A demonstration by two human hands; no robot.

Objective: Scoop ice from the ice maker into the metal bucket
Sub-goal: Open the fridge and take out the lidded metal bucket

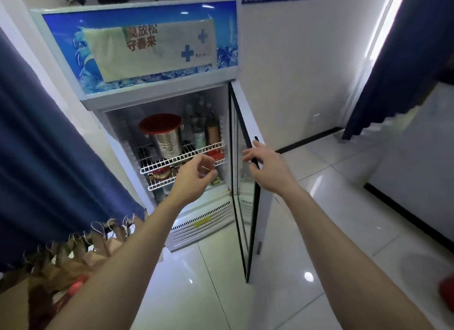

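"While I steered, where was the metal bucket [168,143]?"

"Lidded, on the upper shelf [208,149] of the fridge [157,47]. Left hand [196,175] hovered empty, loosely curled; right hand [267,167] at the door [245,231] edge, grip unclear. I feared the door swinging shut on that arm."

The metal bucket [167,139] stands on the upper shelf [172,161] inside the fridge [157,92], bottles [212,130] to its right.
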